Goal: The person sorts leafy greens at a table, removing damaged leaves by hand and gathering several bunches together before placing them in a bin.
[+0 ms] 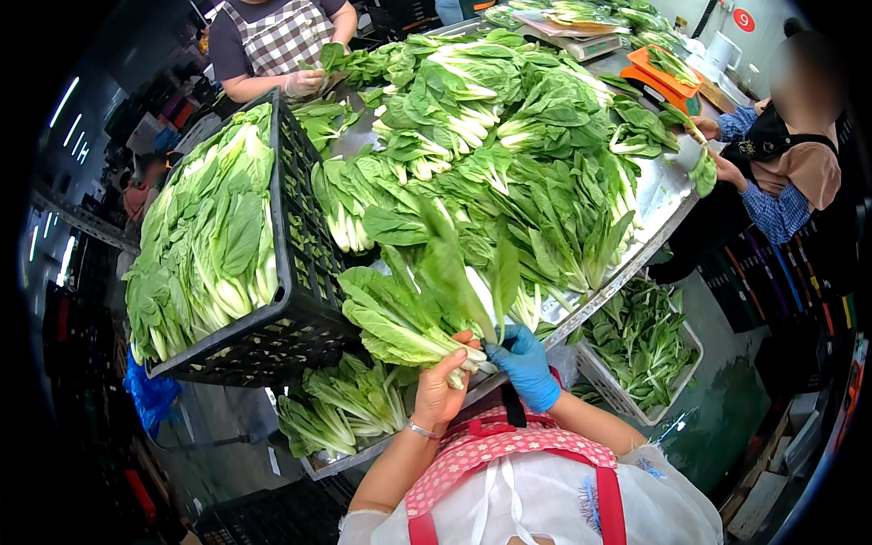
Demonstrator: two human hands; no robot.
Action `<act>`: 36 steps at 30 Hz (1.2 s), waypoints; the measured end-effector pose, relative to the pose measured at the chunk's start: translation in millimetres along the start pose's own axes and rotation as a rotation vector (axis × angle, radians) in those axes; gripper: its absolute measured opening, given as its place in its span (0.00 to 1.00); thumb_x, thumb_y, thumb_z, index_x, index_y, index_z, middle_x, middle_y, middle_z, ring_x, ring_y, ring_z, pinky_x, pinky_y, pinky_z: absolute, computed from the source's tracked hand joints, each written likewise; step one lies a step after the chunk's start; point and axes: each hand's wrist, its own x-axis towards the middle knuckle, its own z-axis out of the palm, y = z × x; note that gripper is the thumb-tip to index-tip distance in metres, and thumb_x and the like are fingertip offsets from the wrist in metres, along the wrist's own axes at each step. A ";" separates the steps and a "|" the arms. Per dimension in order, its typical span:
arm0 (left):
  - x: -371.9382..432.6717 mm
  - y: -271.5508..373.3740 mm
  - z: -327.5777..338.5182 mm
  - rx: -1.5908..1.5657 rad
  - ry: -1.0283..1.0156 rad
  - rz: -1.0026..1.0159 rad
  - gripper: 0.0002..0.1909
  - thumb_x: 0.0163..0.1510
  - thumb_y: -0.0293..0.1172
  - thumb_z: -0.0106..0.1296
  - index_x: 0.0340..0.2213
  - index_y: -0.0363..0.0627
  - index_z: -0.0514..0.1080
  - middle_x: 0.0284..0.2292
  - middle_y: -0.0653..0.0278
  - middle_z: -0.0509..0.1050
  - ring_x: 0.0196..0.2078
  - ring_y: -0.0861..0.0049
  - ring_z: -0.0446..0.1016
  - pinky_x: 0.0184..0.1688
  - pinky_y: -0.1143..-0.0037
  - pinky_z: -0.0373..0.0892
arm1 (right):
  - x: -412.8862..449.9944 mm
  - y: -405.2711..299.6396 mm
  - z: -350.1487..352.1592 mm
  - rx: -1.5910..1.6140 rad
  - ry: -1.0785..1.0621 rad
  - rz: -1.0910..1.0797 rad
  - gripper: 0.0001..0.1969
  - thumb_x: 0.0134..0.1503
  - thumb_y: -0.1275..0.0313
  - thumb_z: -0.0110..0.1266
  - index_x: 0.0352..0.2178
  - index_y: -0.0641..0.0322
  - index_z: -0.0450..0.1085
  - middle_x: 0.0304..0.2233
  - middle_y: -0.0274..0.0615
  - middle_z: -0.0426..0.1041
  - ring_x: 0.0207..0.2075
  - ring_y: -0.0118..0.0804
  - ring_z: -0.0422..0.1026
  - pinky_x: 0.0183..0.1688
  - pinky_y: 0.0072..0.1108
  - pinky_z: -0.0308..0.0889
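My left hand, bare with a silver bracelet at the wrist, grips the white stem ends of a bunch of leafy greens. Right beside it, my right hand in a blue glove has its fingers closed on the stem of a leafy green, whose leaves are blurred. Both hands are close together over the near edge of a metal table. Beyond them lies a large heap of leafy greens with pale stems.
A black plastic crate full of greens stands at the left, with more greens below. A pale basket of leaves sits on the floor at right. Two co-workers handle greens across the table and at right. An orange scale stands at the far right.
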 end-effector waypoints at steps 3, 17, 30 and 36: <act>1.3 -5.6 6.6 0.077 0.016 0.120 0.23 0.44 0.15 0.50 0.43 0.43 0.62 0.36 0.62 0.70 0.41 0.73 0.69 0.43 0.76 0.65 | 0.7 22.1 -6.4 -0.331 0.050 -0.171 0.10 0.47 0.79 0.54 0.32 0.66 0.62 0.26 0.37 0.67 0.26 0.23 0.65 0.28 0.16 0.61; 4.0 -3.7 -9.7 0.171 0.143 0.167 0.25 0.42 0.16 0.53 0.45 0.41 0.61 0.39 0.64 0.69 0.40 0.75 0.68 0.43 0.76 0.65 | -9.6 2.2 -0.7 -0.625 -0.115 -0.640 0.13 0.42 0.81 0.54 0.33 0.62 0.66 0.31 0.43 0.66 0.28 0.36 0.67 0.29 0.21 0.63; -7.4 9.8 -1.2 0.289 0.100 0.231 0.26 0.42 0.17 0.53 0.45 0.39 0.61 0.40 0.62 0.68 0.42 0.75 0.68 0.44 0.76 0.64 | 5.1 -27.5 5.4 -0.405 -0.191 0.478 0.18 0.51 0.58 0.52 0.28 0.67 0.69 0.19 0.35 0.69 0.20 0.21 0.65 0.23 0.14 0.61; -15.8 3.4 -0.9 0.551 0.113 0.232 0.18 0.42 0.19 0.54 0.38 0.39 0.66 0.36 0.64 0.70 0.35 0.80 0.69 0.36 0.80 0.65 | 10.0 -8.0 13.6 -0.283 -0.194 0.231 0.12 0.51 0.66 0.53 0.31 0.66 0.69 0.24 0.31 0.69 0.25 0.17 0.62 0.25 0.11 0.59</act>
